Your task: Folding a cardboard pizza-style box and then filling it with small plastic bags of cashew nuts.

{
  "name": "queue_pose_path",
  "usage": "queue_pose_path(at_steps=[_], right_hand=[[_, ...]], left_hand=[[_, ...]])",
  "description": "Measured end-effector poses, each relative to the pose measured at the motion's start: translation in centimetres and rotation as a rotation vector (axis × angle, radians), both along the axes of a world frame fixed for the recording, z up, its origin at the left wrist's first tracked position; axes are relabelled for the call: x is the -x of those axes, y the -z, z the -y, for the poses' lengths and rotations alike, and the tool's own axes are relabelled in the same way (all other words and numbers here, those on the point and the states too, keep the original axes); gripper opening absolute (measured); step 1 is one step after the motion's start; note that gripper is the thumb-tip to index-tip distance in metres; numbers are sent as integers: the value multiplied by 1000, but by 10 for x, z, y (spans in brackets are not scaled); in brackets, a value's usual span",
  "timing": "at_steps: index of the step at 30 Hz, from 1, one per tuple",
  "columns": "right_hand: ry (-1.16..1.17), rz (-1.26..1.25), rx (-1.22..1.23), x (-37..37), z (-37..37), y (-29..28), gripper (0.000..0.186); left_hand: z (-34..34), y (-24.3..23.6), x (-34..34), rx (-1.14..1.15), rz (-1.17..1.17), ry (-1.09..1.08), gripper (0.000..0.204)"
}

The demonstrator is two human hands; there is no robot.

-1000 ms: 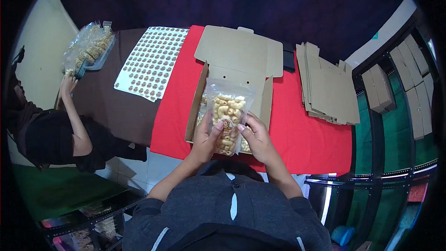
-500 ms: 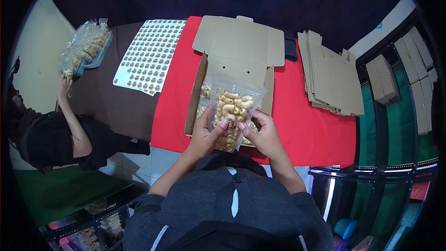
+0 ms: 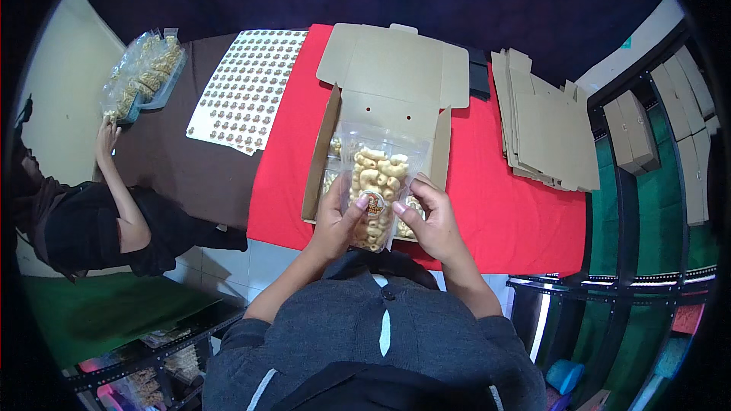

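Between my two hands is a clear pouch of macaroni-shaped snacks (image 3: 378,171) with a round sticker on its front. My left hand (image 3: 335,217) grips its left side, the thumb lying by the sticker. On the other side my right hand (image 3: 429,221) pinches the pouch's right edge, thumb in front. Behind and below the pouch stands an open cardboard box (image 3: 324,160), its lid (image 3: 392,68) folded back. Other snack pouches show inside the box, partly covered by the held pouch and my hands.
On the red cloth (image 3: 518,236), flattened cardboard boxes (image 3: 548,129) are stacked at the right. Sticker sheets (image 3: 244,91) lie on the brown cloth to the left. Beyond them is a blue basket (image 3: 164,91) of filled pouches, by a co-worker's hand (image 3: 108,135). Shelves with boxes (image 3: 632,133) stand right.
The pouch's top has tilted slightly leftward and its front faces me more squarely. Both hands keep their hold in nearly the same place.
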State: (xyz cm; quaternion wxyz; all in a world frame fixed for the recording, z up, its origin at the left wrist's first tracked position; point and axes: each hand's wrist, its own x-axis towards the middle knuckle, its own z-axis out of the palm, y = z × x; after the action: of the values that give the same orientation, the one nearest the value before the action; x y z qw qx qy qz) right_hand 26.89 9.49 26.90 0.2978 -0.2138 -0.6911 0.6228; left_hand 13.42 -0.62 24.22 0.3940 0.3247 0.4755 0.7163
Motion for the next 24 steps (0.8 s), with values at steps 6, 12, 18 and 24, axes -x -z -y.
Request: queue_pose_path(at_steps=[6, 12, 18, 24], right_hand=[[-14, 82, -166, 0, -1, -4, 36], [14, 51, -132, -3, -4, 1, 38], [34, 87, -99, -3, -2, -5, 40], [-77, 59, -88, -10, -10, -6, 39]], left_hand=[[2, -1, -2, 13, -44, -30, 45], [-2, -5, -4, 11, -124, -21, 43], [-3, -3, -9, -6, -210, -5, 40], [-3, 0, -7, -46, -367, -18, 37]])
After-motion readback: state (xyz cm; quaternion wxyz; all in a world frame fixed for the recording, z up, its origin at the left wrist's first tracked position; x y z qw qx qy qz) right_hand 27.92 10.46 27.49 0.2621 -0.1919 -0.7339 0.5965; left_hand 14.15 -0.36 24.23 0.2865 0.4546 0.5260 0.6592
